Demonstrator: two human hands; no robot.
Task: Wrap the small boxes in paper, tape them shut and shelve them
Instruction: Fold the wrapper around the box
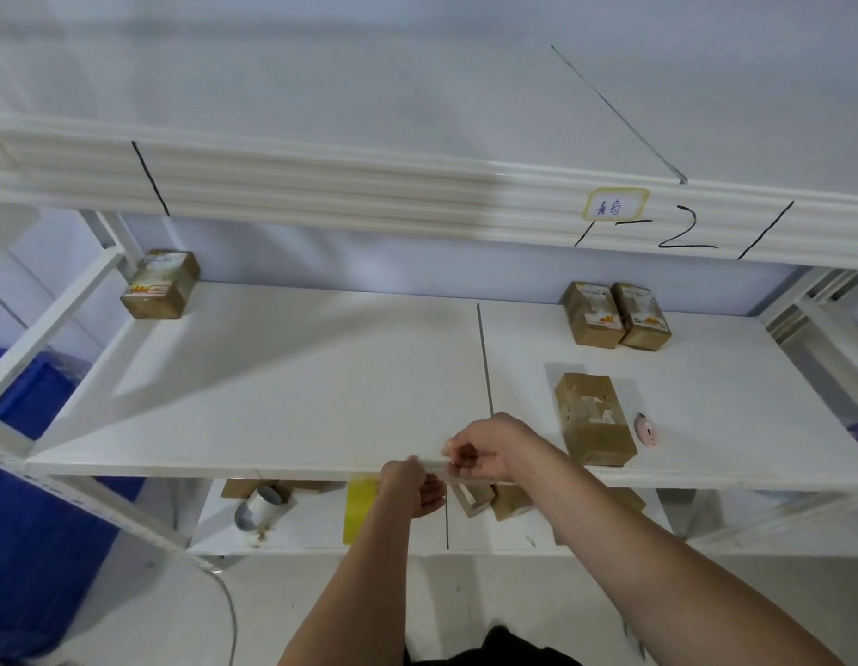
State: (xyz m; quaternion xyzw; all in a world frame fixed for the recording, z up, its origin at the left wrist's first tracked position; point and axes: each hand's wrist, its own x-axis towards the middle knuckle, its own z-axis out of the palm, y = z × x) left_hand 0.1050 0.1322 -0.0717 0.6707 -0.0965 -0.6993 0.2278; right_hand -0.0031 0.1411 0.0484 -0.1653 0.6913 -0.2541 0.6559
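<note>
R hand (484, 451) at front edge of middle shelf (273, 377), fingers curled, pinching end of a clear tape strip (434, 466). L hand (412, 487) just below the edge, curled round the yellow tape roll (359, 509), thumb side up near the strip's other end. Both hands clamped, close together; strip spans the short gap, roughly horizontal along the shelf lip. Looks like tape being drawn off for the next seal (judgement).

Target for that tape, prob.: paper-wrapped box (594, 418) on the shelf, to the right of and beyond R hand, near but not touching. Long axis runs front-to-back, slightly skewed; pale tape patches on top face. R hand nearer by far; L would need to cross. Strip now lies across the box's long axis, so little turning needed if laid over the near end.

Small pink cutter (647, 430) just right of the box. Two wrapped boxes (614, 314) side by side, touching, at rear right; single box (160, 283) rear left. Lower shelf (312, 531): silver tape roll (261, 509), brown boxes (494, 499) partly hidden behind hands. Blue bin (28, 386) far left. Upper rail carries label (615, 204), handwritten; marker strokes beside it.
</note>
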